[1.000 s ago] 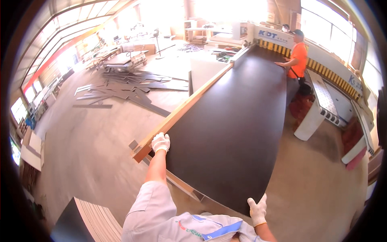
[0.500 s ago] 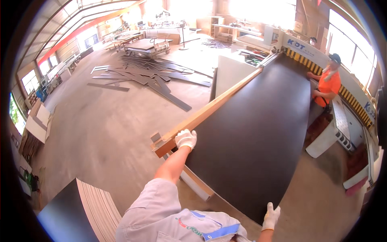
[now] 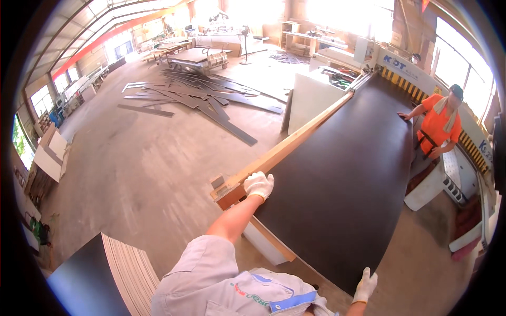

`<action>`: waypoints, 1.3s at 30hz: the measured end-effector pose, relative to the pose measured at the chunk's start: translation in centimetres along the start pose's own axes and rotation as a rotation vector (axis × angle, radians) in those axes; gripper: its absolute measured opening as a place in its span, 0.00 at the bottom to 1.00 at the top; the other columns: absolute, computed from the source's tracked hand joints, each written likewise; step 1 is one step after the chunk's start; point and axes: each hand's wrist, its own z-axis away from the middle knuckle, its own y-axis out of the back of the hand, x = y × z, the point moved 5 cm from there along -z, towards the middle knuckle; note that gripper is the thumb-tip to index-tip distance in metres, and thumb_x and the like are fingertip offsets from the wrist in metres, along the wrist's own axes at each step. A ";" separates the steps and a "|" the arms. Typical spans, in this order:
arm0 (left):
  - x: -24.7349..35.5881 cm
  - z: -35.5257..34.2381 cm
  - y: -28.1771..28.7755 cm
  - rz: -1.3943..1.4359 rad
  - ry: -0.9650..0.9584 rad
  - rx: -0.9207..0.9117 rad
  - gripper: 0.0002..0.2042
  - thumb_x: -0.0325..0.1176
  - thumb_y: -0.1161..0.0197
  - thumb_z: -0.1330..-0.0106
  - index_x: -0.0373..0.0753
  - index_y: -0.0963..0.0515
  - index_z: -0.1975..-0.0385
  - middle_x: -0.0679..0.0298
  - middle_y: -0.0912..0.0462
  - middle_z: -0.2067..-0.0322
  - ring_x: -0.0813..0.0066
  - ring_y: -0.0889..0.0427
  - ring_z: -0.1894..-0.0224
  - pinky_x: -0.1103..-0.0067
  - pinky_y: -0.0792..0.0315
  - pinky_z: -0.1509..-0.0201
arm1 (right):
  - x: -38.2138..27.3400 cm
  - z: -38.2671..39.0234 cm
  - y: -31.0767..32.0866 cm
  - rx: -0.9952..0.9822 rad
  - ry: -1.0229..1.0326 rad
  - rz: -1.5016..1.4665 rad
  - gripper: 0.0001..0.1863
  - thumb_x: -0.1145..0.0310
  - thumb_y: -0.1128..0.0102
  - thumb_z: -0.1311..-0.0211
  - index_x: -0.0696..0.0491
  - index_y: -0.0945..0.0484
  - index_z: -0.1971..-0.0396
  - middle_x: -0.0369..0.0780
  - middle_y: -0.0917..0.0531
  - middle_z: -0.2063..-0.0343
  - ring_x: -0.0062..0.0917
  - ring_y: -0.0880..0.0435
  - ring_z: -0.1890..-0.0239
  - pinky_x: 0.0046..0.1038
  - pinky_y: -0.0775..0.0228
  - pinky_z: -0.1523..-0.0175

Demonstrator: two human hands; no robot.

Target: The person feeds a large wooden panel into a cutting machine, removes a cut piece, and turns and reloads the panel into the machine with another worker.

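Workshop floor and surroundings

Dark offcut strips (image 3: 211,102) lie scattered on the concrete floor (image 3: 132,174); a stack of boards (image 3: 113,274) sits nearby, and a co-worker in orange (image 3: 437,126) stands beside a yellow-striped machine (image 3: 421,79).

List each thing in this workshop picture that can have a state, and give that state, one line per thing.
dark panel: lying flat, held at both ends
left hand: gloved, fingers gripping the panel's near left corner
right hand: gloved, on the panel's near right corner
co-worker's hand: resting on the panel's far end
wooden strip: lying along the panel's left edge
board stack: piled flat, lower left
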 end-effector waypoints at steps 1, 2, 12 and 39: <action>0.7 0.2 0.2 -0.005 -0.017 0.007 0.32 0.64 0.47 0.13 0.39 0.08 0.44 0.47 0.04 0.44 0.46 0.04 0.40 0.54 0.14 0.33 | -0.8 0.6 0.3 -0.028 -0.020 -0.059 0.31 0.52 0.29 0.18 0.67 0.16 0.34 0.55 0.08 0.39 0.46 0.10 0.38 0.46 0.22 0.27; 1.9 0.0 0.1 0.000 -0.014 -0.053 0.33 0.62 0.48 0.14 0.37 0.07 0.44 0.45 0.04 0.43 0.44 0.05 0.39 0.54 0.14 0.32 | -0.5 1.5 1.5 -0.027 -0.055 -0.117 0.35 0.52 0.27 0.19 0.66 0.17 0.27 0.55 0.08 0.35 0.48 0.10 0.33 0.47 0.22 0.24; 1.6 -2.1 -2.6 0.027 -0.050 -0.017 0.34 0.64 0.44 0.14 0.34 0.11 0.43 0.41 0.07 0.42 0.39 0.07 0.38 0.50 0.16 0.29 | -2.2 1.0 1.7 0.091 -0.094 0.080 0.29 0.42 0.27 0.22 0.56 0.10 0.45 0.53 0.04 0.53 0.52 0.04 0.47 0.50 0.16 0.40; 2.4 -1.7 -2.3 -0.013 -0.025 -0.079 0.36 0.64 0.50 0.13 0.32 0.13 0.37 0.40 0.09 0.35 0.39 0.10 0.32 0.51 0.21 0.23 | -1.7 -0.3 0.6 0.023 -0.074 0.044 0.33 0.39 0.28 0.22 0.58 0.12 0.43 0.58 0.05 0.48 0.56 0.07 0.42 0.52 0.18 0.35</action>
